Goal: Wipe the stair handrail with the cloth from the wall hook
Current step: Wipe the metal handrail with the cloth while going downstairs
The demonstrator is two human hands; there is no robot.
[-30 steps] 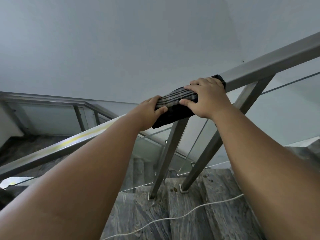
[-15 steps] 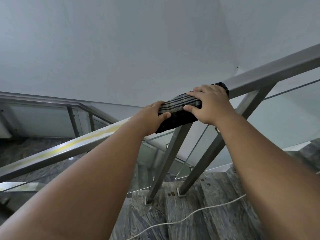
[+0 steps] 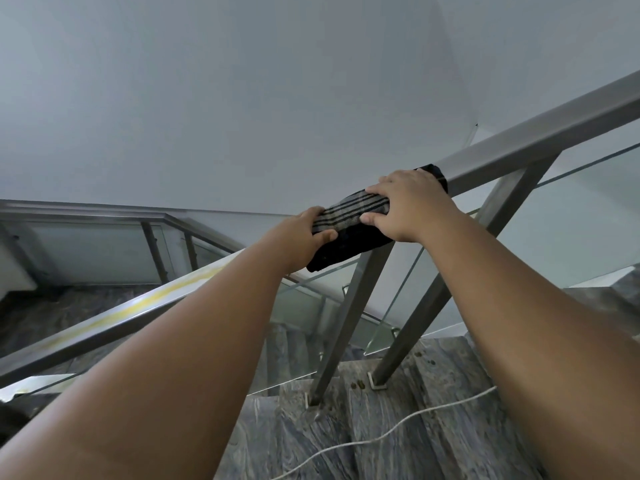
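Sliding up-rail toward 2 o'clock since before, both hands clenching the cloth (image 3: pixel 349 233) wrapped around the handrail (image 3: pixel 540 147), right hand (image 3: pixel 408 206) leading, left hand (image 3: pixel 304 237) trailing at 8 o'clock.

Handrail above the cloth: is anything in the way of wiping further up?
Nothing visible. Both hands, left and right, press the cloth on the handrail, whose top runs bare to the frame edge; the posts sit underneath.

stair treads (image 3: pixel 433 441) | grey marble | white cord (image 3: pixel 391 432) lying across
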